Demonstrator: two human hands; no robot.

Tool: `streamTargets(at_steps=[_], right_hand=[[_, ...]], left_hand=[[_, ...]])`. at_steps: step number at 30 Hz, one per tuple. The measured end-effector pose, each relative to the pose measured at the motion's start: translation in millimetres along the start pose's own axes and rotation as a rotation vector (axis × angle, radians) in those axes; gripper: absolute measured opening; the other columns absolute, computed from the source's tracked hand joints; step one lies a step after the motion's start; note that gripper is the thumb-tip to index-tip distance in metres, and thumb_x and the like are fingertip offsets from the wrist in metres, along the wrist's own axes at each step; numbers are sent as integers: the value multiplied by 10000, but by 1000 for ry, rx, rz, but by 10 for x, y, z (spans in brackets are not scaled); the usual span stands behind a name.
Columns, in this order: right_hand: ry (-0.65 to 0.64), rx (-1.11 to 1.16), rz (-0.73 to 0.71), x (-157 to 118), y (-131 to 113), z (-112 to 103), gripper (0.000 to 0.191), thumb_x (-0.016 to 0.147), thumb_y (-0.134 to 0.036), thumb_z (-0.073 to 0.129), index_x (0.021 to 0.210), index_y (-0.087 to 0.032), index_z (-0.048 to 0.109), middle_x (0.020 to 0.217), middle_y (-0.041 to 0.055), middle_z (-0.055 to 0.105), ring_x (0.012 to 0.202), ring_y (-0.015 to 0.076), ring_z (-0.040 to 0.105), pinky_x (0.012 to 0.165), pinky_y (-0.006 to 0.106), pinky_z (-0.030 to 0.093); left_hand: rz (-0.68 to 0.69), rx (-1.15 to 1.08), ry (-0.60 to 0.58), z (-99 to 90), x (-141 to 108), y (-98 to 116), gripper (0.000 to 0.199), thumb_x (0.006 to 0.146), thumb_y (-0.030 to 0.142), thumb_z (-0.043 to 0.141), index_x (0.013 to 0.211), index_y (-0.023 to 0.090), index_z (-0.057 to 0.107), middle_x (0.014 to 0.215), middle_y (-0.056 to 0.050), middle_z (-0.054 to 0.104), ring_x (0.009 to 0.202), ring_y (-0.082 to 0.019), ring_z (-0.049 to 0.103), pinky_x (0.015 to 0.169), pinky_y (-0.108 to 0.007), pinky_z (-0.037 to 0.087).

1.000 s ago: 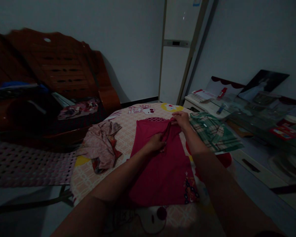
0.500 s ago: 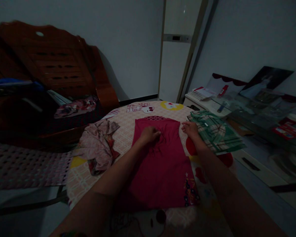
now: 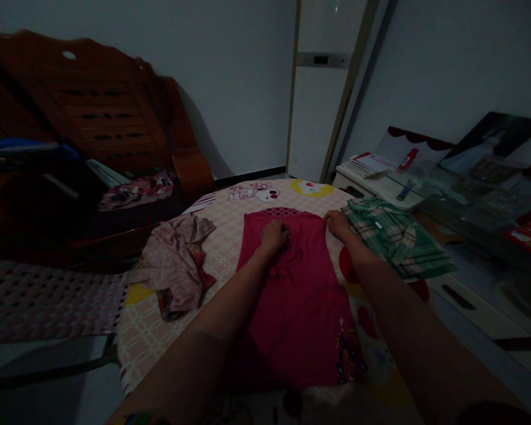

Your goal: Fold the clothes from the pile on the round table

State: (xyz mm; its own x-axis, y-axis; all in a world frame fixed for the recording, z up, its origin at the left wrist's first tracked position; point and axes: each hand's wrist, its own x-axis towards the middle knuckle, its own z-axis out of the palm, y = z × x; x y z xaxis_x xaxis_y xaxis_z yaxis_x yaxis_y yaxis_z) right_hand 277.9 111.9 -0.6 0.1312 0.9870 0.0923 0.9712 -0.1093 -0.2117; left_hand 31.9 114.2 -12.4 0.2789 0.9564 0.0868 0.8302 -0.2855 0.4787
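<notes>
Right hand [image 3: 337, 225] is coming in from just beside the pink top [image 3: 303, 316] and now seemingly pinching its far right corner. Left hand [image 3: 274, 235] is curling over wrinkles; can't tell if it's gripping. Top's looking light, soft and floppy, so corners are probably making good grabs. It's lying on the table [image 3: 223, 248], long axis running near to far, printed patch [image 3: 350, 357] sitting nearest.

A home, folks, a living room by the look: carved wooden settee [image 3: 101, 109] at left, round cartoon-patterned desk [image 3: 225, 221] (cheerful, that!), big photo [image 3: 495, 139] propped up at right.
</notes>
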Motion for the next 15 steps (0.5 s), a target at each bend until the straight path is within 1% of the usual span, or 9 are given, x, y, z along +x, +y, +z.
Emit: streamTargets(at_steps=[4,6,10,13,15], right_hand=[[48,-7,-6,-81,2,15,294,874,-113,497,1027,-116,748,1107,127,744,1053,204,664,917,245,447],[89,-6,10,-114,-11,15,283,887,-139,492,1029,-120,736,1090,132,742,1035,217,663,897,259,451],[155,-17,70,-96,-76,-37,301,920,-171,454,1086,-132,702,1064,146,736,1004,248,665,846,291,459],[152,-65,89,-25,-150,-71,300,947,-201,440,1125,-156,678,1068,161,727,1015,274,666,828,317,460],[119,-110,66,30,-194,-54,310,962,-195,418,1148,-152,663,1079,181,718,1025,288,667,840,341,462]], left_hand=[[0,-96,52,28,-10,-24,115,845,213,632,925,157,695,1041,-115,705,959,-234,641,828,-320,478],[13,-176,76,25,-11,-16,80,833,192,623,883,159,677,970,-95,705,906,-218,635,810,-312,472],[35,-330,150,-32,-8,15,77,811,169,593,864,160,648,867,-53,691,811,-176,616,754,-271,456],[8,-353,222,-87,-2,15,99,798,184,583,868,156,647,835,-46,681,769,-172,604,723,-266,444],[-15,-342,237,-104,6,-7,118,797,202,581,878,156,653,821,-43,681,754,-175,604,709,-266,439]])
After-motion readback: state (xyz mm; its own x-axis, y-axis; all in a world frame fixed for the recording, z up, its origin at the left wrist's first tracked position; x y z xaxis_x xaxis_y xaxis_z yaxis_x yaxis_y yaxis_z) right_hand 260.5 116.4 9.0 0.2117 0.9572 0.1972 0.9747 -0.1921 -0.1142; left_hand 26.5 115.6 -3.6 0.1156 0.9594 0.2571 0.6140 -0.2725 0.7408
